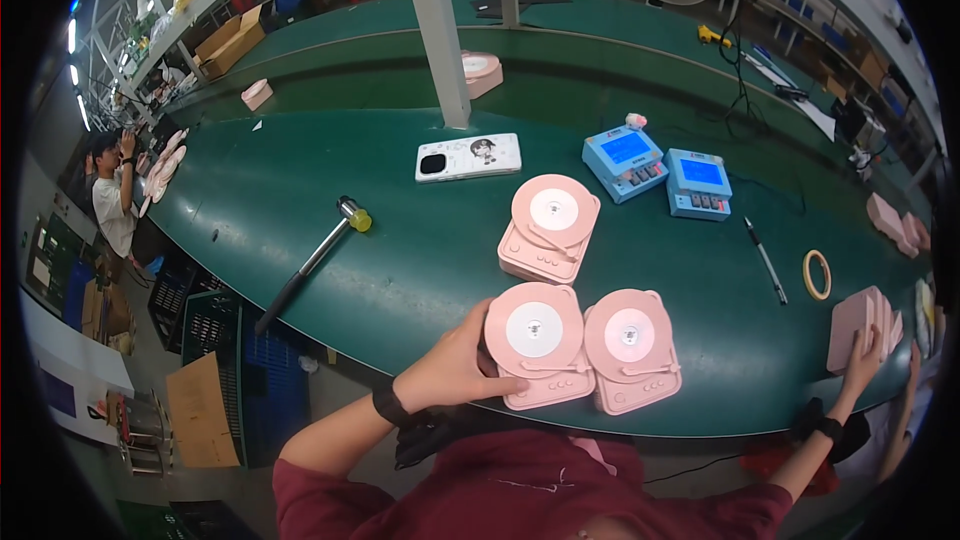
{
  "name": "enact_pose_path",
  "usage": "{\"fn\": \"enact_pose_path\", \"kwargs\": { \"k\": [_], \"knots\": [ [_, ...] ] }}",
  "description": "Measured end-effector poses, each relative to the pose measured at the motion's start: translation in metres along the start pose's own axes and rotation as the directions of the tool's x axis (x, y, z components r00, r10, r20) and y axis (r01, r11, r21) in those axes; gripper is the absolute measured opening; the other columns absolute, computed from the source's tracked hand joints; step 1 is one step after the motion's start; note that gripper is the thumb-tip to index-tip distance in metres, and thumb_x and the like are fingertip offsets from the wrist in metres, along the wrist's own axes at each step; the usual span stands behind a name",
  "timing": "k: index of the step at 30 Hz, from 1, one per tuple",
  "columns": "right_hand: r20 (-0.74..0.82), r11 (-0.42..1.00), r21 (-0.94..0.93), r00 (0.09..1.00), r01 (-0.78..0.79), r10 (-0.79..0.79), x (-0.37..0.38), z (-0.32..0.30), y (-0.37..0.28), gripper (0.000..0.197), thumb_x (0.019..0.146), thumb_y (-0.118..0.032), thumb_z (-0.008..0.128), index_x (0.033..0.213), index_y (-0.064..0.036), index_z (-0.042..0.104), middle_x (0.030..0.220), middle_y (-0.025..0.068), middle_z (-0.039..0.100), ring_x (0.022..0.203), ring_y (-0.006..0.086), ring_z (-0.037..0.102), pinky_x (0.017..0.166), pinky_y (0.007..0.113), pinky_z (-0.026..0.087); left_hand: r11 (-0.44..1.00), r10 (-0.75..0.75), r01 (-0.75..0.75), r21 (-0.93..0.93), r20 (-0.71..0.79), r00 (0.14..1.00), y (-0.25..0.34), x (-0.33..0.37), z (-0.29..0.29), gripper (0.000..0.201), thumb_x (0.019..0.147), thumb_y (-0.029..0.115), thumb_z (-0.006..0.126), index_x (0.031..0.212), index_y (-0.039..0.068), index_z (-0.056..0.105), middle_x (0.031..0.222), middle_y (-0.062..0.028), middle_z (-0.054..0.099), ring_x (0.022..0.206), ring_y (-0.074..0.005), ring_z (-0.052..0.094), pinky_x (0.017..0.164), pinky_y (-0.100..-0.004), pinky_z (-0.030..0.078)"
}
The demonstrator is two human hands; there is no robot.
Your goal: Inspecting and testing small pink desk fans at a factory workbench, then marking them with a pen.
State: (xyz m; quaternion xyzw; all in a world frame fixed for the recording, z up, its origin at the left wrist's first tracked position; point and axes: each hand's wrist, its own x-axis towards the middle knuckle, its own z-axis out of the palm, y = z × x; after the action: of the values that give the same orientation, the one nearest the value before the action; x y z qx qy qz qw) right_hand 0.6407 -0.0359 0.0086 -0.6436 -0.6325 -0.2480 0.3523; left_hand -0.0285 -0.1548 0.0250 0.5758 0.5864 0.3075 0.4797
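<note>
Three pink toy record players with white discs lie near the front edge of the green bench. My left hand (460,365) is closed on the left side of the front-left record player (560,392), thumb across its lower corner. Right beside that one is the front-right record player (640,398). Behind them sits another record player (545,258). Far to the right, my right hand (866,354) grips a group of pink box-shaped pieces (850,325) standing by the bench edge. Its fingers partly cover them, so I cannot tell how many it holds.
A hammer (315,260) lies at left, a phone (470,158) farther back. Two blue devices with screens (625,160) stand beyond the record players. A pen (766,260) and a tape roll (817,275) lie at right. A post (437,35) rises mid-bench. Another person (112,195) stands far left.
</note>
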Motion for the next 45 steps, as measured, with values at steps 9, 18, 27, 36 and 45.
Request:
{"fn": "enact_pose_path", "kwargs": {
  "k": [9, 18, 27, 36, 45],
  "knots": [
    [0.407, 0.731, 0.654, 0.724, 0.195, -0.558, -0.011, -0.043, -0.299, 0.074, 0.071, -0.044, 0.076, 0.130, -0.0067, 0.052, 0.139, 0.0211, 0.044, 0.131, 0.0390, 0.039, 0.107, 0.050, 0.028, 0.993, 0.119, -0.119, -0.002, 0.015, 0.993, 0.014, 0.036, 0.042, 0.102, 0.069, 0.028, 0.083, 0.142, -0.003, 0.019, 0.117, -0.0201, 0.057, 0.080, -0.0202, 0.068, 0.067, -0.0287, 0.056],
    [0.453, 0.696, 0.502, 0.529, 0.513, -0.718, -0.032, 0.003, -0.342, 0.086, 0.056, -0.050, 0.081, 0.129, -0.0141, 0.054, 0.143, 0.0209, 0.039, 0.132, 0.0433, 0.034, 0.107, 0.056, 0.026, 0.970, 0.240, -0.240, -0.029, 0.010, 0.971, 0.021, 0.075, 0.074, 0.099, 0.070, 0.030, 0.083, 0.137, -0.004, 0.017, 0.105, -0.0212, 0.060, 0.071, -0.0195, 0.065, 0.065, -0.0289, 0.054],
    [0.486, 0.709, 0.560, 0.524, 0.428, -0.700, 0.008, 0.027, -0.330, 0.097, 0.045, -0.043, 0.087, 0.131, -0.0155, 0.052, 0.144, 0.0169, 0.038, 0.133, 0.0402, 0.035, 0.107, 0.055, 0.026, 0.937, 0.348, -0.347, 0.042, -0.024, 0.937, 0.029, 0.110, 0.092, 0.096, 0.071, 0.029, 0.081, 0.136, -0.004, 0.018, 0.102, -0.0216, 0.060, 0.071, -0.0211, 0.065, 0.064, -0.0292, 0.054],
    [0.464, 0.691, 0.614, 0.534, 0.381, -0.707, 0.016, 0.038, -0.322, 0.097, 0.047, -0.042, 0.086, 0.133, -0.0149, 0.051, 0.144, 0.0121, 0.042, 0.134, 0.0348, 0.037, 0.107, 0.053, 0.028, 0.980, 0.198, -0.197, -0.027, 0.053, 0.979, 0.047, 0.113, 0.088, 0.095, 0.071, 0.028, 0.080, 0.137, -0.004, 0.019, 0.110, -0.0268, 0.057, 0.089, -0.0322, 0.064, 0.079, -0.0371, 0.053],
    [0.478, 0.688, 0.645, 0.528, 0.331, -0.702, 0.011, 0.040, -0.312, 0.084, 0.058, -0.047, 0.080, 0.131, -0.0156, 0.054, 0.142, 0.0144, 0.044, 0.133, 0.0363, 0.040, 0.105, 0.052, 0.030, 0.968, -0.067, -0.027, 0.250, 0.361, 0.930, 0.104, 0.112, 0.045, 0.096, 0.077, 0.021, 0.078, 0.143, -0.001, 0.011, 0.099, -0.0147, 0.061, 0.075, -0.0167, 0.066, 0.068, -0.0278, 0.054]
  ]
}}
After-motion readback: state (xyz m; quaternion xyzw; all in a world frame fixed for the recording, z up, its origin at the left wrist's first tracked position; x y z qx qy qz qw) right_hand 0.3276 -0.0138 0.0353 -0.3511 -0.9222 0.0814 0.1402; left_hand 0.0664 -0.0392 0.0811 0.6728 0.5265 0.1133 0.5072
